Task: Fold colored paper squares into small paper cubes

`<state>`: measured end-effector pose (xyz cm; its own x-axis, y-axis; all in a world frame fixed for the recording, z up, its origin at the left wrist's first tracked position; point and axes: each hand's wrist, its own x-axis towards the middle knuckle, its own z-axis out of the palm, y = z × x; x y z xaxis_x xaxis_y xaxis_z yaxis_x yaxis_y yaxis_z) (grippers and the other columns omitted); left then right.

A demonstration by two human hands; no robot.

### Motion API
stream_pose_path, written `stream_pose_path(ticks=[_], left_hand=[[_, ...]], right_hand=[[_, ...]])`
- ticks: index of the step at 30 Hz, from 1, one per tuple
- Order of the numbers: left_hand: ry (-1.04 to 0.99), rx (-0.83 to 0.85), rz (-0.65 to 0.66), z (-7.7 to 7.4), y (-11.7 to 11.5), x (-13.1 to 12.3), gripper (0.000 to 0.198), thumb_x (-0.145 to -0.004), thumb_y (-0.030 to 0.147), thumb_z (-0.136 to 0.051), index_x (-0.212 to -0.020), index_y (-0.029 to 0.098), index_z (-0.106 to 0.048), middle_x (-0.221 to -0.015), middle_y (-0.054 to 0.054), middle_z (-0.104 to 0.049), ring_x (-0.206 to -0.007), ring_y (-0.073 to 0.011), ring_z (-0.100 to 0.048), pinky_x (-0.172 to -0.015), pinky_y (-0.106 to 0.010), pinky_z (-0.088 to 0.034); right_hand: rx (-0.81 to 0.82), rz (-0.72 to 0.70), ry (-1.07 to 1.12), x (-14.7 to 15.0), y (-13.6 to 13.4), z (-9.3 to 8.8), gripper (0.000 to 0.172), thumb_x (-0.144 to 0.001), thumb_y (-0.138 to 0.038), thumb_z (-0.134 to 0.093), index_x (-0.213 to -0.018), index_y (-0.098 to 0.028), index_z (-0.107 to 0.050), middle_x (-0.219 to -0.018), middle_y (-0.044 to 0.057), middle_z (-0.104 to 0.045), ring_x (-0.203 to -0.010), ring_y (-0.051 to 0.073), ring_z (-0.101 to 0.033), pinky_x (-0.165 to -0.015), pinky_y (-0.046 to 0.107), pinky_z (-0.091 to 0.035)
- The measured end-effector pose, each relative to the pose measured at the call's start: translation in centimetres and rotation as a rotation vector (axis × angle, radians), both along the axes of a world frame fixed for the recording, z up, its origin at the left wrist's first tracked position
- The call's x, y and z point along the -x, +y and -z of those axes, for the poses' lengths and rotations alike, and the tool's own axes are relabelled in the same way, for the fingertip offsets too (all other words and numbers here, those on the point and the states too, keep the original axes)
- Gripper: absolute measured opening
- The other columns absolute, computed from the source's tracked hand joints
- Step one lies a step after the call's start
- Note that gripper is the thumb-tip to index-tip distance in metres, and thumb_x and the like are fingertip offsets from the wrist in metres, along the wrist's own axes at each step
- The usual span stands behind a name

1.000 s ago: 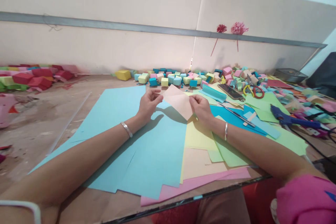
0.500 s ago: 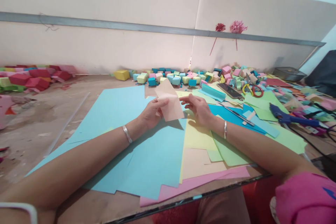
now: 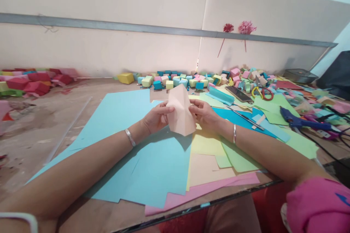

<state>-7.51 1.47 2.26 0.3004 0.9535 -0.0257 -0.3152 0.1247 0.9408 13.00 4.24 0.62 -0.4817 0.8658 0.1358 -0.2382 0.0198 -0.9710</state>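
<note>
At centre of frame, we pinch creased peach paper [image 3: 180,113] between thumbs and fingers, left hand [image 3: 157,117] on left side, right hand [image 3: 205,113] on right. Light-blue sheet [image 3: 147,169] lower left; blue glue gun [image 3: 303,121] right.

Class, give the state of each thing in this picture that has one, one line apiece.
Pale paper, creased, held up
Left hand, pinching the pale paper's left side
Right hand, pinching its right side
Light blue paper, lying flat
Turquoise strip, curled or folded
Scissors, lying down, blades hard to make out
Phone, lying flat
Glue gun, lying down
Red flower, leaning
Pink flower, upright
</note>
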Motion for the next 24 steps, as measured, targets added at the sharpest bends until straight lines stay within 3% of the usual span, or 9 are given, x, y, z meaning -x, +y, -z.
stream_pose_path(ticks=[4, 6, 9, 18, 24], left_hand=[[0.122, -0.068, -0.152, 0.9, 1.3, 0.9, 0.040, -0.058, 0.029, -0.081, -0.093, 0.014, -0.070, -0.087, -0.009, -0.072, -0.072, -0.0210, -0.067, -0.061, -0.030, -0.052], [0.173, -0.091, -0.244, 1.3, 1.9, 1.4, 0.039, -0.056, 0.030, -0.082, -0.090, 0.015, -0.070, -0.084, -0.007, -0.072, -0.071, -0.0202, -0.066, -0.057, -0.028, -0.051], [0.224, -0.132, -0.279, 1.5, 2.3, 1.8, 0.036, -0.056, 0.027, -0.083, -0.087, 0.016, -0.070, -0.083, -0.004, -0.071, -0.069, -0.0177, -0.065, -0.055, -0.025, -0.050], [0.309, -0.201, -0.295, 1.3, 2.2, 1.5, 0.027, -0.056, 0.026, -0.081, -0.075, 0.017, -0.065, -0.067, 0.000, -0.066, -0.059, -0.0142, -0.062, -0.053, -0.025, -0.048], [0.300, -0.211, -0.278, 1.7, 2.5, 1.7, 0.030, -0.055, 0.028, -0.082, -0.077, 0.017, -0.065, -0.066, 0.000, -0.066, -0.061, -0.0159, -0.064, -0.054, -0.025, -0.049]], right_hand=[[0.020, 0.214, 0.063, -0.5, 0.8, 0.1, 0.035, -0.055, -0.037, -0.083, -0.077, -0.019, -0.062, -0.071, -0.003, -0.063, -0.060, 0.010, -0.055, -0.056, 0.023, -0.044], [0.014, 0.305, 0.066, -0.8, 1.3, 0.2, 0.034, -0.053, -0.034, -0.082, -0.072, -0.019, -0.058, -0.066, -0.005, -0.059, -0.056, 0.009, -0.052, -0.053, 0.022, -0.041], [0.001, 0.394, 0.050, -0.8, 2.0, 0.4, 0.035, -0.051, -0.033, -0.081, -0.069, -0.019, -0.055, -0.064, -0.005, -0.058, -0.055, 0.009, -0.051, -0.052, 0.022, -0.040], [-0.016, 0.449, 0.061, -0.6, 2.5, 0.9, 0.038, -0.048, -0.033, -0.083, -0.069, -0.019, -0.054, -0.065, -0.003, -0.062, -0.058, 0.011, -0.056, -0.055, 0.024, -0.044], [-0.030, 0.438, 0.017, -0.8, 2.9, 1.3, 0.037, -0.051, -0.035, -0.081, -0.072, -0.019, -0.055, -0.065, -0.002, -0.063, -0.056, 0.011, -0.055, -0.050, 0.023, -0.042]])
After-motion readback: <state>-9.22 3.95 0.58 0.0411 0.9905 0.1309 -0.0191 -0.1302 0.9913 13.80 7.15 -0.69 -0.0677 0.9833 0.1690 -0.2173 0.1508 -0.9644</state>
